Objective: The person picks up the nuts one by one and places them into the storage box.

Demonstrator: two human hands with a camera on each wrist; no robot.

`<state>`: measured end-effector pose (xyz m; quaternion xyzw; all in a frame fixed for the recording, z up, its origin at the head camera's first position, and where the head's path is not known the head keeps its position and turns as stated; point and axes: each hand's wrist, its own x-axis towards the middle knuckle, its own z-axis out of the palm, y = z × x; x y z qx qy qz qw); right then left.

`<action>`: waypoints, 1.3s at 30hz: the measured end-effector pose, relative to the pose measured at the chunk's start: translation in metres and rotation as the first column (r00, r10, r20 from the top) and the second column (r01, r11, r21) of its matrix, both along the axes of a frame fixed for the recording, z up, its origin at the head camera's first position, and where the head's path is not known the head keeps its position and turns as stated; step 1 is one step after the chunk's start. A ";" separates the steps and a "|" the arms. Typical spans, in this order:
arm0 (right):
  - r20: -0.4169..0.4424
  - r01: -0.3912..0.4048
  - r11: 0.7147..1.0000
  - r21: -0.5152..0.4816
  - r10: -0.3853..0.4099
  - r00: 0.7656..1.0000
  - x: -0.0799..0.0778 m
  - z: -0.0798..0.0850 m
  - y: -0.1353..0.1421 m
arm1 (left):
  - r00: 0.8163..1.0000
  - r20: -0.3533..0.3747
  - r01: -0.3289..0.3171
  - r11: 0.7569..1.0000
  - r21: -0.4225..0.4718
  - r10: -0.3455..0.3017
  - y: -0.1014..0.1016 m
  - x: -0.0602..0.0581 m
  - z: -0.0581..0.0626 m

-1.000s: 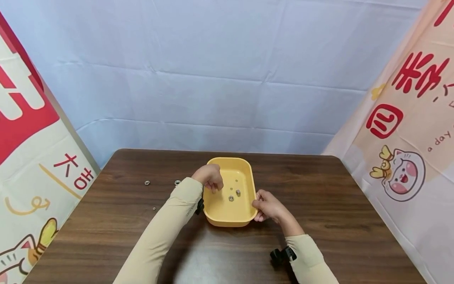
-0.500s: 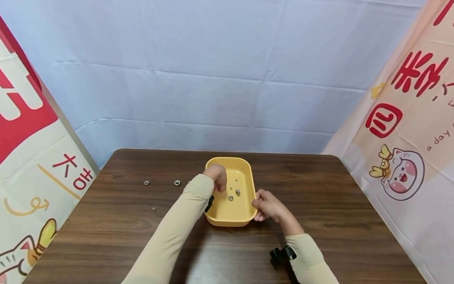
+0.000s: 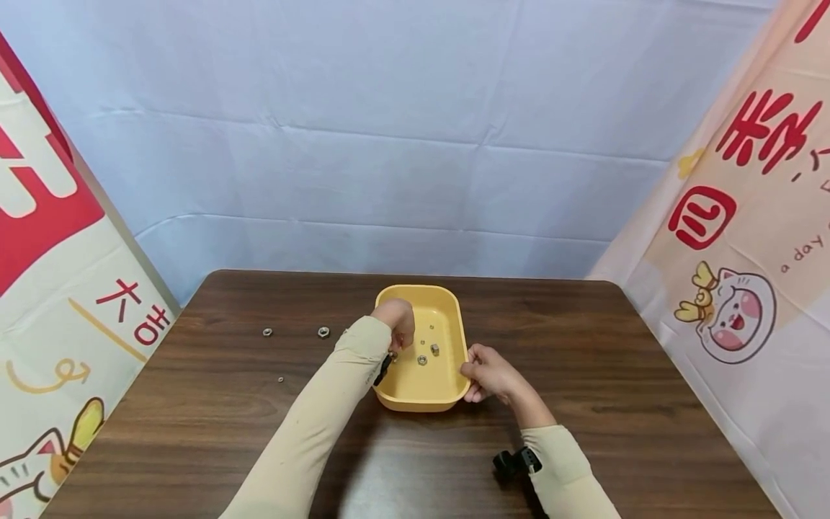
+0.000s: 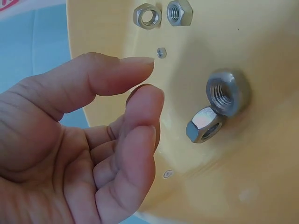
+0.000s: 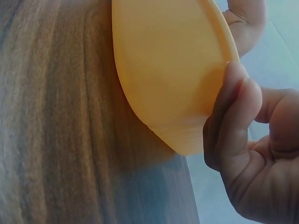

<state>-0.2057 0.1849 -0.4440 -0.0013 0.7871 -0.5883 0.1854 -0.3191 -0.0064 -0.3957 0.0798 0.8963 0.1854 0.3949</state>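
Observation:
A yellow plastic tray (image 3: pixel 420 393) rests on the table with several metal hex nuts inside. My left hand (image 3: pixel 397 324) is over its left half; in the left wrist view the thumb (image 4: pixel 126 74) and curled fingers (image 4: pixel 140 112) stand slightly apart, with nothing visible between them. Beyond the fingertips, a large nut (image 4: pixel 229 92) and another nut (image 4: pixel 203 125) touch each other on the tray floor. A tiny nut (image 4: pixel 161 52) lies near the thumb tip. My right hand (image 3: pixel 489 375) pinches the tray's right rim near its front corner.
Left of the tray, a larger nut (image 3: pixel 323 332), a nut (image 3: pixel 267 332) and a tiny nut (image 3: pixel 281 379) lie on the brown wooden table (image 3: pixel 616 404). A pale cloth backdrop (image 3: pixel 402 144) hangs behind, with printed cloths on both sides.
My left hand has moved slightly right, farther into the tray, uncovering the larger nut on the table. A nut now shows beside its wrist inside the tray. The right hand keeps its hold.

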 end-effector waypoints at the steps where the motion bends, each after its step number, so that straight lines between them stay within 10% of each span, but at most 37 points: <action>1: 0.002 0.000 1.000 -0.002 0.000 1.000 0.000 0.000 0.000 | 1.000 -0.022 -0.007 1.000 0.013 0.007 0.000 0.001 -0.001; 8: 0.000 0.001 1.000 -0.006 -0.001 1.000 0.001 -0.003 0.001 | 0.974 -0.207 0.119 0.987 0.108 -0.095 0.000 0.006 0.003; 16: -0.002 0.001 1.000 -0.008 -0.001 1.000 0.000 -0.001 0.003 | 0.826 -0.418 0.396 0.917 -0.047 -0.378 0.007 0.018 0.013; 31: -0.015 -0.007 1.000 -0.030 0.006 1.000 0.000 -0.004 0.002 | 0.814 -0.442 0.374 0.922 -0.098 -0.377 0.002 0.029 0.010; 39: -0.029 -0.006 1.000 -0.018 0.005 1.000 0.000 -0.005 0.001 | 0.743 -0.543 0.395 0.912 -0.114 -0.390 -0.014 0.039 0.009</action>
